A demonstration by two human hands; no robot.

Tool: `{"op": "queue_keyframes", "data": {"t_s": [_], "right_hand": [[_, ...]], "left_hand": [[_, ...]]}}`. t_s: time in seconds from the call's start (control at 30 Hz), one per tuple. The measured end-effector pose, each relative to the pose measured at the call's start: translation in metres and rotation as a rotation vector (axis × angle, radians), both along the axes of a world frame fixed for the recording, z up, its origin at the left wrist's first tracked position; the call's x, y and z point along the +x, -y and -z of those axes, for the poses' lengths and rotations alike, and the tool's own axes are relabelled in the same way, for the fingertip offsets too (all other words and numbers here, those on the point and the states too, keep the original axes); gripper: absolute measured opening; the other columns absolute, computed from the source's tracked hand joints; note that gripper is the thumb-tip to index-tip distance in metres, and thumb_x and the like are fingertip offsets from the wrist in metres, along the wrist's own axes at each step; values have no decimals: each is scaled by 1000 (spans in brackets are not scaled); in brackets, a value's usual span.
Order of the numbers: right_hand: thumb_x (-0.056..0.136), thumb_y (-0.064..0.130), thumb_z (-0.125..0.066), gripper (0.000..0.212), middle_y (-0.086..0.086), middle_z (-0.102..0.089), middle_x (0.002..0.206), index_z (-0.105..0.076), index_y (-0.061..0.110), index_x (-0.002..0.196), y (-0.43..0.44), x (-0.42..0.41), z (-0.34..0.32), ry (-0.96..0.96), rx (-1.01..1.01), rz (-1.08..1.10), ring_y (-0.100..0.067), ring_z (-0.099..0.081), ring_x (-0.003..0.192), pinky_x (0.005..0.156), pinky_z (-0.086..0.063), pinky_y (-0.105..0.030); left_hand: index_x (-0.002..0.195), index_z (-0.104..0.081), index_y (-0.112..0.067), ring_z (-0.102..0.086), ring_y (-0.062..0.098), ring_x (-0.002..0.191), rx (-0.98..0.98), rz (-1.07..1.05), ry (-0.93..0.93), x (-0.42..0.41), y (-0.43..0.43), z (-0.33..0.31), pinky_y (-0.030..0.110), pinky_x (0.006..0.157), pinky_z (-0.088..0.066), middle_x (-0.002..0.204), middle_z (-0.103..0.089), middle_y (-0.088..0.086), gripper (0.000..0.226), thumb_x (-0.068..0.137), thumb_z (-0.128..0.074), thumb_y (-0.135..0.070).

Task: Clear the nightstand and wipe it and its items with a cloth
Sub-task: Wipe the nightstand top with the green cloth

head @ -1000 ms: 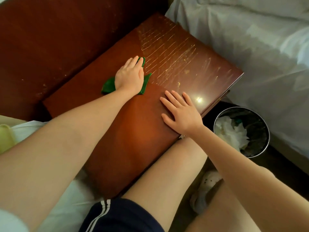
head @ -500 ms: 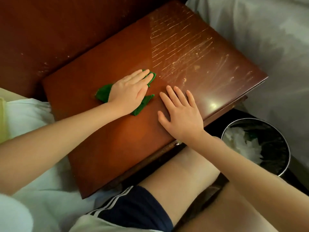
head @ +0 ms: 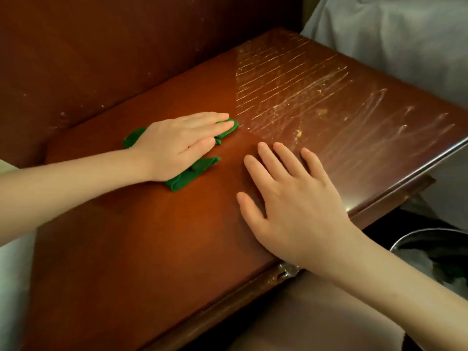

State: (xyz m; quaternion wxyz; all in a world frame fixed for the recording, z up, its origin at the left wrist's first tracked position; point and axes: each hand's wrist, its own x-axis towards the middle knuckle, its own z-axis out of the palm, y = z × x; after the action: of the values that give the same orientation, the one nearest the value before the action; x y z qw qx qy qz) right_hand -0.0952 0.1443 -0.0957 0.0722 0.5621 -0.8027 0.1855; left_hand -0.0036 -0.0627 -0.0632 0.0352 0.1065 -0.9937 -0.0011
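Nightstand (head: 141, 249) streaks (head: 291, 79) lie just beyond the left hand (head: 177, 145), fingers (head: 212, 122) straight together on the cloth (head: 188, 176). Right hand (head: 291, 206) rests flat, spread.

Nightstand (head: 152, 236): reddish-brown wooden top with a glossy finish and a moulded front edge.
- Far right half: pale diagonal smear streaks (head: 291, 79) and a few small yellowish crumbs (head: 298, 133).
- Near left half: plain, even sheen.
- Green cloth (head: 188, 177): crumpled, near the middle of the top, at the edge of the streaked area.
- Left hand (head: 177, 145): lies flat on the cloth, fingers straight.
- Right hand (head: 291, 206): lies flat on the bare wood just beside the cloth, fingers spread.
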Motion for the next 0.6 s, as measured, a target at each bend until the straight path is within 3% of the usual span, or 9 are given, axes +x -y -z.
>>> {"op": "queue_keyframes", "data": {"t_s": [0.07, 0.17, 0.23, 0.33, 0.43, 0.6], "right_hand": [[86, 45, -33, 55, -13, -61, 125, -63, 12, 118, 3, 0, -3, -6, 22, 11, -33, -56, 118, 96, -42, -55], [85, 46, -29, 56, -11, -61, 126, -62, 14, 119, 4, 2, -9, 10, 98, 26, -33, -56, 118, 96, -42, -54], [85, 50, -16, 66, -7, -48, 141, -50, 20, 133, 4, 2, -15, 30, 188, 8, -29, -42, 131, 106, -32, -51], [84, 57, -1, 71, 5, -13, 158, -16, 32, 148, 0, -2, -15, 57, 217, -8, -18, -7, 145, 116, -5, -41], [83, 58, -3, 71, 8, -4, 159, -8, 34, 149, 1, -1, -18, 87, 255, -16, -14, 2, 145, 116, 2, -38], [96, 53, -23, 57, 7, -11, 158, -17, 32, 148, 2, -1, -20, 112, 239, -19, -13, -3, 145, 117, 1, -39]], "left_hand": [[142, -28, -38, -17, -5, 133, -2, -79, 14, -15, 19, -3, 27, 108, -25, 149, -27, -17, 49, 95, -20, -43], [145, -30, -36, -22, 4, 140, -45, -150, 26, -41, 48, -5, 33, 111, -24, 152, -27, -14, 43, 102, -23, -36], [145, -31, -35, -24, 9, 141, -51, -189, 15, -60, 66, -3, 34, 112, -23, 152, -28, -13, 42, 103, -24, -32], [144, -33, -37, -27, 13, 140, -23, -270, -5, -92, 87, -1, 38, 113, -23, 152, -29, -14, 43, 102, -23, -36], [144, -33, -37, -31, 19, 139, -10, -348, -18, -112, 96, -2, 41, 112, -24, 152, -31, -12, 44, 101, -21, -39], [143, -32, -39, -31, 21, 138, -25, -348, -13, -112, 90, -1, 41, 112, -25, 152, -30, -13, 44, 102, -19, -41]]}}
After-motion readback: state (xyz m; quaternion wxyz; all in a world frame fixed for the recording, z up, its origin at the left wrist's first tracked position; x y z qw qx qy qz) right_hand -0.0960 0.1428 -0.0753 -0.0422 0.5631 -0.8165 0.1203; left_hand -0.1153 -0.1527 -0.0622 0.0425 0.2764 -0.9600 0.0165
